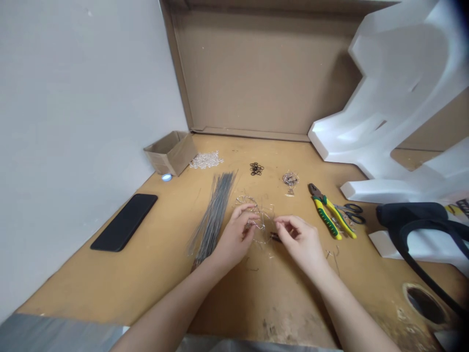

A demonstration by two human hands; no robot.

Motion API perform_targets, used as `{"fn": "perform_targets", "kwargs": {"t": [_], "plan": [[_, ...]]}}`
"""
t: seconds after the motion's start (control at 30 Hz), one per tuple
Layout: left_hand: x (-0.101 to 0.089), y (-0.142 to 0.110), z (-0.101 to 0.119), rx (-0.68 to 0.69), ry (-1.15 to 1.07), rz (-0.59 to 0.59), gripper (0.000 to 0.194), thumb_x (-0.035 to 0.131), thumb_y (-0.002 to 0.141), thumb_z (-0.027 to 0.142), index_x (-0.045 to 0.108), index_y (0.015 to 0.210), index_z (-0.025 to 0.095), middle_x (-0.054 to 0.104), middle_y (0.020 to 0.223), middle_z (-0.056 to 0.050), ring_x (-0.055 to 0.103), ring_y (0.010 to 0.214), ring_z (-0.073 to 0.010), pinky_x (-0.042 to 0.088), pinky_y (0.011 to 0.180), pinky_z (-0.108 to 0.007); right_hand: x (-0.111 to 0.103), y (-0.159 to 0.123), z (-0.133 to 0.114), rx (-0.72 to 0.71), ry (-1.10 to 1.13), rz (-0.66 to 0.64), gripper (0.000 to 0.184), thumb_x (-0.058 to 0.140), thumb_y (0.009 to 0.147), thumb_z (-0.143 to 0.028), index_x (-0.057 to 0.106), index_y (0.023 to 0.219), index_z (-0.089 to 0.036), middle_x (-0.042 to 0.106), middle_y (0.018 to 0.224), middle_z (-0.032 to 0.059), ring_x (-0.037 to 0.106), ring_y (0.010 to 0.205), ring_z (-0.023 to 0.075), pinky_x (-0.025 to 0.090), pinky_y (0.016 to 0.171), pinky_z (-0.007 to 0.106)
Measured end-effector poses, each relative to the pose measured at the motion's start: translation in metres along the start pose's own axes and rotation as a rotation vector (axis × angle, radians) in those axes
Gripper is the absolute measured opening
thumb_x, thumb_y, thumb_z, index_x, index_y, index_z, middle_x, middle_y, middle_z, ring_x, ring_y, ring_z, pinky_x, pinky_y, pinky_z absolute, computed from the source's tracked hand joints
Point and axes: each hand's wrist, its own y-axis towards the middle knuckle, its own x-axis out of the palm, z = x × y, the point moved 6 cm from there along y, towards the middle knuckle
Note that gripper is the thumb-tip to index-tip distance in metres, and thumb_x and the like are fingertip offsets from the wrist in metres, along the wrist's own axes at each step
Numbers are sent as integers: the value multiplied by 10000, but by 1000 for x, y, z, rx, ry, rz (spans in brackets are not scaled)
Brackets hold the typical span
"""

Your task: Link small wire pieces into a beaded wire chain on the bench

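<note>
My left hand (240, 233) is closed, with thumb and fingers pinching a thin piece of bent wire (262, 226). Facing it, my right hand (301, 239) pinches with thumb and forefinger at the wire's right side. The wire is looped and very thin, so its full shape is hard to make out. Below and behind the fingers, more loose wire loops lie on the table. A small dark-handled tool (275, 237) is partly covered by my right hand. Left of my left hand lies a bundle of straight grey wires (217, 210), partly under my wrist.
Pliers (331, 215) and scissors (353, 214) lie at right, near white foam (337, 139) and a black strap (406, 256). Behind are black rings (256, 169), a wire coil (290, 179), clear beads (207, 160) and a small box (176, 154). A phone (124, 222) lies left.
</note>
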Motion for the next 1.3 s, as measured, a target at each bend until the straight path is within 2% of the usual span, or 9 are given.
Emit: {"fn": "perform_targets", "kwargs": {"t": [0.13, 0.27, 0.43, 0.6, 0.7, 0.87, 1.13, 1.3], "plan": [[-3, -1, 3, 17, 60, 38, 198, 432, 821, 119, 520, 975, 208, 374, 1257, -75, 575, 750, -70, 515, 711, -259, 4, -2, -6, -42, -120, -89, 137, 517, 758, -207, 653, 741, -209, 572, 530, -24, 529, 488, 120, 399, 520, 218], [-3, -2, 6, 40, 154, 50, 232, 427, 805, 91, 514, 986, 208, 382, 1251, -78, 574, 798, -90, 510, 711, -256, 11, -6, -15, -100, -200, -168, 114, 532, 755, -227, 646, 755, -225, 604, 595, -22, 541, 503, 116, 376, 520, 213], [1, -5, 8, 80, 253, 56, 258, 422, 800, 88, 499, 1014, 211, 397, 1258, -85, 575, 812, -104, 513, 697, -256, 17, -8, -15, -94, -237, -154, 121, 516, 768, -239, 622, 714, -220, 594, 594, -15, 540, 511, 124, 355, 516, 219], [4, -7, 12, 113, 366, 42, 234, 425, 804, 104, 511, 996, 206, 423, 1237, -92, 571, 807, -122, 509, 739, -307, 26, -9, -2, 2, -64, -239, 107, 495, 747, -189, 581, 687, -206, 542, 534, -36, 490, 470, 110, 355, 483, 199], [-1, -5, 11, 95, 287, 74, 229, 422, 816, 113, 512, 1005, 207, 411, 1223, -89, 565, 779, -100, 509, 689, -261, 29, -8, 3, 32, 7, -283, 121, 490, 764, -202, 587, 690, -201, 540, 539, -39, 482, 474, 105, 349, 471, 191], [-8, -2, 7, 41, 112, 129, 194, 451, 824, 146, 513, 994, 213, 398, 1196, -69, 542, 700, -55, 495, 622, -204, 25, -5, 4, 37, 8, -280, 141, 502, 779, -246, 625, 722, -206, 502, 505, -47, 455, 462, 105, 333, 486, 201], [0, -3, 12, 119, 239, 27, 236, 429, 825, 121, 505, 1027, 215, 406, 1222, -81, 556, 749, -84, 498, 688, -251, 27, -3, 14, 255, 292, -284, 181, 529, 741, -335, 568, 681, -169, 324, 452, -86, 288, 410, 77, 245, 424, 196], [-5, -3, 10, 101, 155, 106, 212, 454, 816, 123, 522, 997, 211, 413, 1196, -73, 544, 687, -56, 504, 652, -231, 30, -4, 17, 326, 375, -338, 209, 533, 734, -370, 568, 696, -168, 331, 439, -86, 277, 380, 72, 211, 392, 197]]}}
